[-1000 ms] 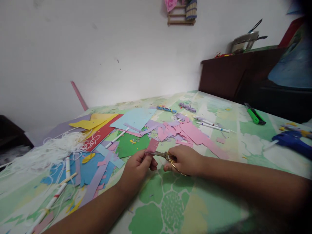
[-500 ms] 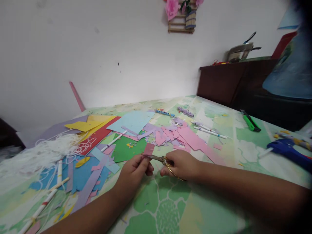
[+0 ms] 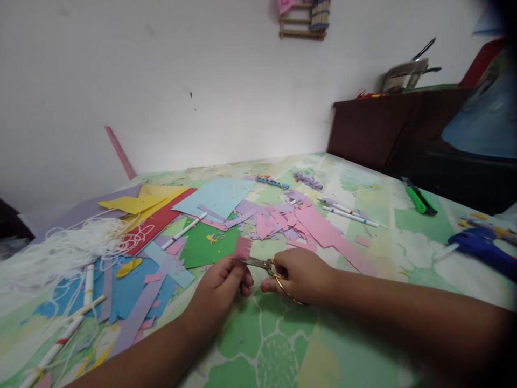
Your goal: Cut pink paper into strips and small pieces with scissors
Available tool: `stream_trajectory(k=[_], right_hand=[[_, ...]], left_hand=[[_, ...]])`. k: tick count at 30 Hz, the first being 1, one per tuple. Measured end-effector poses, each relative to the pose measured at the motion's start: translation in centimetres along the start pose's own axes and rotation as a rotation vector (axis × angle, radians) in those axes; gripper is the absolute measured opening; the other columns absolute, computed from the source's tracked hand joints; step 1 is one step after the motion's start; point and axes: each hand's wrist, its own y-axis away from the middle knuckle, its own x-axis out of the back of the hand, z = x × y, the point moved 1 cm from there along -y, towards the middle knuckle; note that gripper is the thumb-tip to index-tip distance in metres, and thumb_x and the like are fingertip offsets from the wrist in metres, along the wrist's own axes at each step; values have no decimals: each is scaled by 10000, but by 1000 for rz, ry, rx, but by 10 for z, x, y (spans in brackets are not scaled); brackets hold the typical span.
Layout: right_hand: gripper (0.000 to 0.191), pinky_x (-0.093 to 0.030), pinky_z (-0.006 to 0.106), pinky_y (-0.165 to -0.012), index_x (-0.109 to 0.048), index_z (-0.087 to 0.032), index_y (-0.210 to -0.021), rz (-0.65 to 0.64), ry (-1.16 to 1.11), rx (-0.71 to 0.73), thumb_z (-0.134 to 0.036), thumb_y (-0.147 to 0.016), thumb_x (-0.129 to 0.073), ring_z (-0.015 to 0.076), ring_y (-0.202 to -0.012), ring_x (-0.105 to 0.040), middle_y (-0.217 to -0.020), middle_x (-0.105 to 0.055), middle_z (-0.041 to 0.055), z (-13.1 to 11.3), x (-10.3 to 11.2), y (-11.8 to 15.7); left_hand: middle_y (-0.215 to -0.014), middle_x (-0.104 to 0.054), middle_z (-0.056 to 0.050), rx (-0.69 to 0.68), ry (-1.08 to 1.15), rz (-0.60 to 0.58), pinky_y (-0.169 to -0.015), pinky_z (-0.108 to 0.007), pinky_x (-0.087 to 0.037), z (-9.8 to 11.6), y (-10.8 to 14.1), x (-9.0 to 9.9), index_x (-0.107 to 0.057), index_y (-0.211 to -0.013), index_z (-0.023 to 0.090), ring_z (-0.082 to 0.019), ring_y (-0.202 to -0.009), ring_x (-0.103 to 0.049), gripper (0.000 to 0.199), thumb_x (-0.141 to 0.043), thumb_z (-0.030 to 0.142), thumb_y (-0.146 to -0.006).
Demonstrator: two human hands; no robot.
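Note:
My left hand (image 3: 224, 285) pinches a small pink paper piece (image 3: 243, 248) with a row of short cuts along its right edge. In my right hand (image 3: 305, 276) is a pair of scissors (image 3: 266, 264) with gold-coloured handles. Its blades point left and lie against the lower part of the pink piece, by my left fingertips. Both hands are low over the table, just in front of a green sheet (image 3: 208, 245). How far the blades are apart is hard to make out.
White string (image 3: 81, 240) is heaped at the left beside coloured sheets. Pink scraps (image 3: 319, 223) lie behind my hands. A green cutter (image 3: 420, 199) and a blue glue gun (image 3: 484, 248) are at the right. A dark cabinet (image 3: 363, 126) stands behind.
The camera view has shifted slightly, so the wall and table items sit a little differently. My hands keep nearly the same pose, with the scissors still at the pink piece.

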Motion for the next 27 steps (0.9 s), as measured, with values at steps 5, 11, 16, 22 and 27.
stream_trajectory(k=[5,11,16,22,27], right_hand=[[497,-185,207,-410,-522,-192,-649,30,1,28,-641,-638,-308,112,-496,-425,-589,-541,12,0,-2,1],[498,-193,212,-420,-524,-173,-653,42,-31,4,-624,-650,-314,108,-501,-426,-589,-531,18,3,-3,0],[503,-204,207,-424,-528,-170,-668,30,-44,4,-621,-658,-306,106,-510,-432,-593,-531,11,4,-2,0],[518,-196,206,-420,-521,-174,-660,26,-61,24,-644,-637,-304,103,-496,-412,-583,-522,7,5,-2,0],[496,-192,204,-412,-518,-168,-650,21,-67,12,-628,-632,-335,101,-493,-405,-581,-514,9,6,-3,-1]], left_hand=[[-532,-522,28,57,84,-2,-449,-192,-363,-3,1,1,-510,-634,162,-74,-454,-472,168,-434,298,-697],[-583,-560,11,52,139,-33,-525,-218,-416,-4,2,2,-501,-653,155,-90,-510,-526,163,-442,299,-703],[-585,-557,1,93,182,-28,-498,-222,-412,-4,0,1,-495,-676,144,-101,-502,-531,191,-449,328,-695],[-534,-528,24,45,191,24,-492,-204,-380,-4,-2,4,-503,-609,142,-81,-475,-498,217,-434,325,-704],[-506,-520,32,66,238,68,-482,-213,-375,-6,-3,6,-486,-598,147,-86,-455,-488,191,-439,305,-696]])
